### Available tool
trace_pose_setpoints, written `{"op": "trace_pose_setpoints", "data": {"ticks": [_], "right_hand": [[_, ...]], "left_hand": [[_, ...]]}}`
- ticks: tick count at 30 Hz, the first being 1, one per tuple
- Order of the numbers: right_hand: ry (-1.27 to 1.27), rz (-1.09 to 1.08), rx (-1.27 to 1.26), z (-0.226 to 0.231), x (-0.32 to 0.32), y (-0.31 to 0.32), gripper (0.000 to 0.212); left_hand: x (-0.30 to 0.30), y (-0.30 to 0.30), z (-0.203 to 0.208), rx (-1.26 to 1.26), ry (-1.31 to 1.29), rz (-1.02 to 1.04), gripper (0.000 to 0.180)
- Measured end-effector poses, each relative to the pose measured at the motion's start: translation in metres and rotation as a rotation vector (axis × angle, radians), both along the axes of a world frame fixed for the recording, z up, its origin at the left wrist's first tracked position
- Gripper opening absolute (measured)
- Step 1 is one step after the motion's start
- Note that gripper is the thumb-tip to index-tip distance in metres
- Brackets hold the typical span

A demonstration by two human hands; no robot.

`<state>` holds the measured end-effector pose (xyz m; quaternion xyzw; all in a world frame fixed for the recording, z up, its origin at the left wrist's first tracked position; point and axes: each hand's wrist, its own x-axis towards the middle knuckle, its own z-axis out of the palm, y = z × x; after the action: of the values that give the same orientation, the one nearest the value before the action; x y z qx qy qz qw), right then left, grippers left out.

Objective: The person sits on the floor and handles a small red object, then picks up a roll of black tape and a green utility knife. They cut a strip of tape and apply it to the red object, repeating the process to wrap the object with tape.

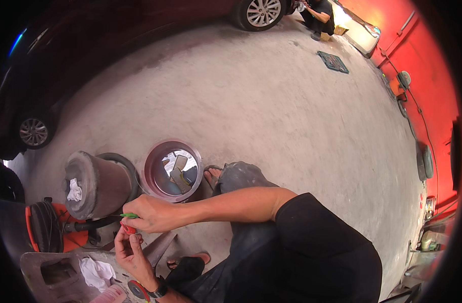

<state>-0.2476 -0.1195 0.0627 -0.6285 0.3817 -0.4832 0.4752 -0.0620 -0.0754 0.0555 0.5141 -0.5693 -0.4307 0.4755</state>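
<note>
The floor (271,96) looks like matt, rough concrete. Along its upper-left edge, the car body (140,20) is glossy painted panel with smooth metallic wheel rims (263,12). The round basin (195,152) looks like shiny plastic; the drum (109,179) is dull and dusty. The green piece (129,215) resembles smooth plastic; the black T-shirt (324,235) is matt cloth.

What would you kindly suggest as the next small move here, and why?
Perhaps steady the small red piece in the left hand while the right hand eases the green item slightly closer: both are held near each other, but whether they touch is unclear.
</note>
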Motion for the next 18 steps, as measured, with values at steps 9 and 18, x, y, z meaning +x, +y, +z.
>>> {"op": "trace_pose_setpoints", "data": {"ticks": [9, 18], "right_hand": [[-0.038, 0.081, 0.043, 0.004, -0.009, 0.005, 0.032], [-0.108, 0.139, -0.033, 0.002, -0.011, 0.001, 0.026]], "left_hand": [[-0.008, -0.003, -0.007, 0.025, 0.020, -0.017, 0.016], [-0.004, -0.003, -0.002, 0.079, 0.119, -0.130, 0.020]]}}
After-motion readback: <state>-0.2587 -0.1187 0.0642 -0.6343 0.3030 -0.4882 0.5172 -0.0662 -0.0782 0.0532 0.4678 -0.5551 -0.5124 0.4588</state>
